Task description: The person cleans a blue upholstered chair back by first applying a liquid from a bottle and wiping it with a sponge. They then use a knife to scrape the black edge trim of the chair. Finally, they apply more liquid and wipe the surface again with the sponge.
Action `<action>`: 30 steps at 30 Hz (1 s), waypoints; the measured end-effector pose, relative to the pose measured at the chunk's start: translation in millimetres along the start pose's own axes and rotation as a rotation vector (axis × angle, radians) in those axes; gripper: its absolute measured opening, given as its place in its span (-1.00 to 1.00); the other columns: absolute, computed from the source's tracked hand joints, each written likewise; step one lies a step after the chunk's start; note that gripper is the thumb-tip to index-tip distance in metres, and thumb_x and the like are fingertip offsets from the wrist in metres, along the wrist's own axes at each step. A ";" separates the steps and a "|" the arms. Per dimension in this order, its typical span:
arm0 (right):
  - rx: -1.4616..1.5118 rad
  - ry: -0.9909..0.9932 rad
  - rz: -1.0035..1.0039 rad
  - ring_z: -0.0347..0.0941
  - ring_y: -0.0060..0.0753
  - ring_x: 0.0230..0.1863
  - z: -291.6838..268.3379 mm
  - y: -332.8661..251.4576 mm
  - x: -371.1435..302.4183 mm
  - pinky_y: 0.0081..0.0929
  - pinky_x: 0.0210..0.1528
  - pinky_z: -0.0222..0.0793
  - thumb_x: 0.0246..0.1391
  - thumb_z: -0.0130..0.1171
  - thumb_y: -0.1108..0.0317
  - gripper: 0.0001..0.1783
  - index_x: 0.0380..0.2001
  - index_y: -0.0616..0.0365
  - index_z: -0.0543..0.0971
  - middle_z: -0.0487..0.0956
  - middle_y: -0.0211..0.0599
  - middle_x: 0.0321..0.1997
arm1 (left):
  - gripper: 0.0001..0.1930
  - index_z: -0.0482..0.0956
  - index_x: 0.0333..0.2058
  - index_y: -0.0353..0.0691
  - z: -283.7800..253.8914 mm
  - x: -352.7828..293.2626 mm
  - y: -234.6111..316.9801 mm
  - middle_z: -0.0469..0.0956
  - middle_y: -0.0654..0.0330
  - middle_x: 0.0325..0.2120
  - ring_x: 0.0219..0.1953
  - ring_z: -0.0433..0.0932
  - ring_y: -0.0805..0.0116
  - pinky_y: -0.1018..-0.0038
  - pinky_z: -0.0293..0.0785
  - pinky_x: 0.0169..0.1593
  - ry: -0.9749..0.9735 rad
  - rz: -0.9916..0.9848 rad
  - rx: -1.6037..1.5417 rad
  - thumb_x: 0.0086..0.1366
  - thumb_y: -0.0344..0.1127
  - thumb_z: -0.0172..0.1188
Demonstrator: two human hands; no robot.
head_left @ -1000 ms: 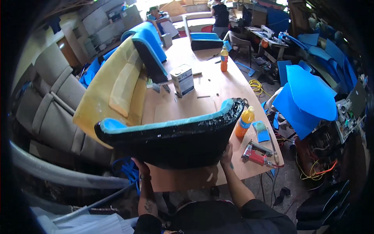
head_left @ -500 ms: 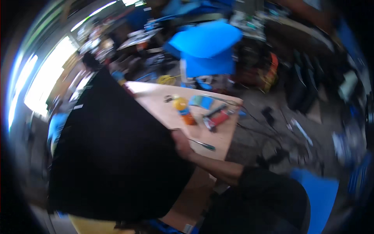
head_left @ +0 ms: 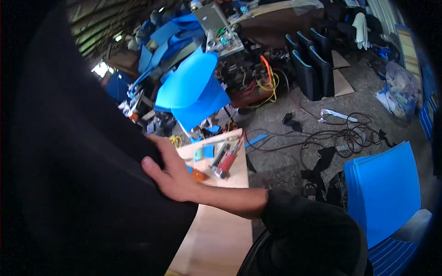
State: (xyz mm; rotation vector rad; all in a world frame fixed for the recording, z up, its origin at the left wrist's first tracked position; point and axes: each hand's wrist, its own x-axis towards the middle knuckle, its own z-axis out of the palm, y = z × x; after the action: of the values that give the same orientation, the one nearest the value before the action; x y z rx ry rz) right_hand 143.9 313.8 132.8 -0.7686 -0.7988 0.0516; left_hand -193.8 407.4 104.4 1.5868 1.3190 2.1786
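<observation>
A large matte black panel fills the left side of the head view; its exact kind does not show. My right hand grips its right edge, thumb on the near face and fingers curled behind. The panel hides much of the wooden worktable beneath. My left hand is out of sight. Past my right wrist, an orange bottle is partly covered by the hand. Beside it on the table lie a red air-type hand tool and a small blue and green block.
Blue foam sheets lean beyond the table, and a stack of blue sheets stands at right. Dark hoses coil over the floor. Several black padded pieces stand farther back, near a plastic bag.
My view has swung right, and the black panel now looms closer and farther left. The right hand has stayed on its edge, with the thumb now plainly visible.
</observation>
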 end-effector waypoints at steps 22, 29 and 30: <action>-0.332 1.347 -0.290 0.24 -0.19 0.10 -683.4 -105.1 90.5 -0.15 0.15 0.14 0.19 -0.30 -0.18 -0.37 0.10 0.09 0.24 0.34 -0.17 0.09 | -0.48 0.36 0.04 -0.36 613.7 -501.7 454.1 0.33 -0.14 0.03 0.07 0.34 0.08 0.34 0.21 0.14 -1.205 0.170 -0.754 0.23 -0.09 0.10; -0.579 1.618 -0.475 0.27 -0.12 0.09 -770.0 -115.4 94.9 0.04 0.10 0.25 0.20 -0.28 -0.01 -0.47 0.02 0.20 0.29 0.30 -0.07 0.13 | -0.27 0.42 -0.14 -0.45 737.0 -757.4 527.1 0.35 -0.14 -0.22 -0.14 0.38 0.02 0.25 0.33 -0.04 -1.668 -0.142 -1.070 -0.04 0.15 0.29; -0.671 1.677 -0.518 0.30 -0.13 0.05 -792.1 -99.9 113.9 0.02 0.01 0.39 0.24 -0.28 0.10 -0.55 0.01 0.22 0.29 0.32 -0.03 0.09 | -0.25 0.42 -0.16 -0.45 764.7 -795.3 526.4 0.35 -0.13 -0.23 -0.16 0.38 0.02 0.25 0.33 -0.06 -1.686 -0.194 -1.040 -0.05 0.20 0.28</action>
State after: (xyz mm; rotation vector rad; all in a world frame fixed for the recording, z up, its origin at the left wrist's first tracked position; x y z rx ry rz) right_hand 726.2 -199.7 -85.4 -0.8856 0.6751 -1.2305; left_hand 972.4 68.5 -35.7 1.6763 -0.1958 0.4693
